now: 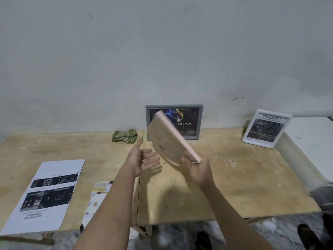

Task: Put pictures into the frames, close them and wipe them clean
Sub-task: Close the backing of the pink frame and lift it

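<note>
— What's on the table [234,186]?

— Bare plywood, crumbs scattered on it. Near left, a printed sheet [45,193]; just right of it, another print [98,195] half under the forearm.

— And the hands?

— Above the middle. The right hand [197,171] pinches the low corner of a pink frame [171,141], tilted, its back showing. The left hand [144,159] is spread loose just left of it, not touching.

— Farther back?

— A green cloth [124,135], a grey frame [196,121] against the wall [162,51], and a white frame [266,128] standing far right.
</note>
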